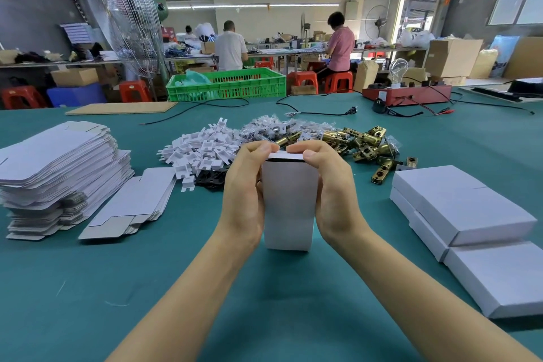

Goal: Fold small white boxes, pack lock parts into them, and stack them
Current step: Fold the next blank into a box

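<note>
on the green worktop [293,303], a white box [289,203] stands upright between both hands. risk: uneven thumb pressure may crease or mis-tuck its top flap [285,156], or tip it. left hand [245,185] and right hand [332,188] grip its sides, fingers curled over the flap. brass latches [364,144] lie just behind.

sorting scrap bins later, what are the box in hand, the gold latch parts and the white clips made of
Box: looks like thin matte white cardboard, creased at its folds.
Gold latch parts: seemingly brass-coloured metal, with shiny glints.
White clips: probably moulded plastic, uniform matte white.
</note>
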The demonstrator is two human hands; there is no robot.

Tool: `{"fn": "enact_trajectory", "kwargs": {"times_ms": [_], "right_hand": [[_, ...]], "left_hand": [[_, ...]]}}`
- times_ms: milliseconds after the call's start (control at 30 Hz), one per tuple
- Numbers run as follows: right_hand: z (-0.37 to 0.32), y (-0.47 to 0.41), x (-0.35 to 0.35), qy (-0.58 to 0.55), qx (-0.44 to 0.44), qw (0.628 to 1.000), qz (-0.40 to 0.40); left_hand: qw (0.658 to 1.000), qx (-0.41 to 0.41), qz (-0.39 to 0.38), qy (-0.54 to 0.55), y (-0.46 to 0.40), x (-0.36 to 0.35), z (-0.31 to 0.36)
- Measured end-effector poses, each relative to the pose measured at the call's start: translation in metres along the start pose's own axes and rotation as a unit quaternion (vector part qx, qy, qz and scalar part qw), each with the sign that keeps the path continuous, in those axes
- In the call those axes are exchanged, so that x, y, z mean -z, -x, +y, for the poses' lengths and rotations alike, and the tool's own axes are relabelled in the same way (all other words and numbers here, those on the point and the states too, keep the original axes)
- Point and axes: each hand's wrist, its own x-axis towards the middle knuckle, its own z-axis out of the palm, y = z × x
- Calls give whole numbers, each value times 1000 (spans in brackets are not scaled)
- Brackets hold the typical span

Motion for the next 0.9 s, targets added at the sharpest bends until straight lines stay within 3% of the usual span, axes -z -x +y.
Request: {"fn": "enact_trajectory", "kwargs": {"times_ms": [167,533,733,900], "right_hand": [[7,2,-2,71,30,996,47],[14,0,4,119,89,988,52],[12,0,1,109,93,988,54],[3,2,-5,36,88,993,64]], "left_hand": [[1000,3,-3,-24,-1,4,-3],[993,-52,-3,-103,0,6,-14],[986,-100,-3,-135,3,4,-14],[989,-105,32,-102,6,-3,-12]]}}
